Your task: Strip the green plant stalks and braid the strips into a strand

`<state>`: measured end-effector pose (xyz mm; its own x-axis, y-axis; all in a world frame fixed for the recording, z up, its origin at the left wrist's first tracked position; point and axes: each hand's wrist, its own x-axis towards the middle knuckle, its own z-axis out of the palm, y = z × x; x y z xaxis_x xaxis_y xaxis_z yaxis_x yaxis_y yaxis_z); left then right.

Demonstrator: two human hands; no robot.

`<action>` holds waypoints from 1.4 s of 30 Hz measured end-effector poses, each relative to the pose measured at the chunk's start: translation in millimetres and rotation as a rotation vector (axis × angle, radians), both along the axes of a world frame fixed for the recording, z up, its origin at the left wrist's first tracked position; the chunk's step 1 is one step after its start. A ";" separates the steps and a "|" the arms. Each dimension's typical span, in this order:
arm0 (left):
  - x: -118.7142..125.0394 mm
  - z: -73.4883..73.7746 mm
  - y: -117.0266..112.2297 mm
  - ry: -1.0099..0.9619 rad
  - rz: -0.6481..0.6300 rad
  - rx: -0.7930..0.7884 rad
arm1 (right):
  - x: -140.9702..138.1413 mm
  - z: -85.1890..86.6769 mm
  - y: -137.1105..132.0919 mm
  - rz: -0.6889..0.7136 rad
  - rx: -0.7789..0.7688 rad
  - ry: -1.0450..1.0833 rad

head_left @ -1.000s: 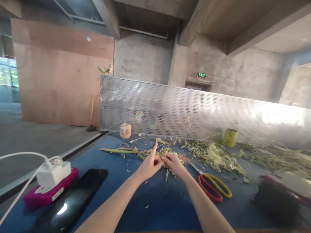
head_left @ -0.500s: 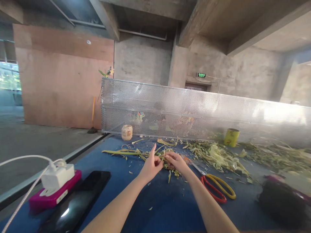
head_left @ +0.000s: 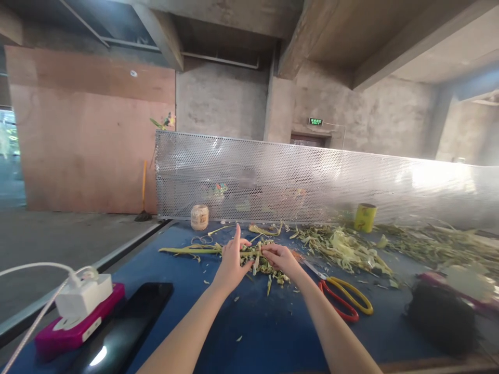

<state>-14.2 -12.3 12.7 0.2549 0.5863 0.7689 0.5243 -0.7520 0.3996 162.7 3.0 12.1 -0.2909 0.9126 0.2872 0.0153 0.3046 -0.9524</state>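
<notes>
A long green plant stalk [head_left: 189, 250] lies crosswise over the blue table and runs behind my left hand [head_left: 229, 266]. That hand is open around the stalk, one finger pointing up and the thumb apart from the other fingers. My right hand [head_left: 284, 259] is closed in a pinch at the stalk's right end, beside a pale strip of plant. Its fingers partly cover what they grip. Beneath and behind both hands is a pile of green trimmings [head_left: 268, 267]. Scissors [head_left: 345, 297] with one red and one yellow handle lie right of my right hand.
A twine ball [head_left: 199, 218] and a yellow roll [head_left: 365, 218] stand before a perforated metal screen [head_left: 241, 171]. Stripped leaves [head_left: 341, 246] spread at the right. Near left are a black phone [head_left: 132, 317] and a pink power strip [head_left: 91, 324]; a dark blurred object [head_left: 440, 317] sits right.
My left hand has come off its pinch and moved left along the stalk, its fingers now spread. My right hand stays at the stalk's end. The view has shifted slightly.
</notes>
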 end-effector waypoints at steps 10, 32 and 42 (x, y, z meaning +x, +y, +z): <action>4.9 3.4 -3.4 -0.256 -0.268 -0.340 | -2.1 5.2 -7.4 0.115 0.025 0.052; 15.5 10.3 -14.5 -0.602 -0.450 -0.628 | 0.2 9.9 -11.6 0.196 -0.001 0.006; 17.9 13.7 -17.7 -0.665 -0.467 -0.620 | -4.4 13.5 -18.7 0.218 -0.031 -0.010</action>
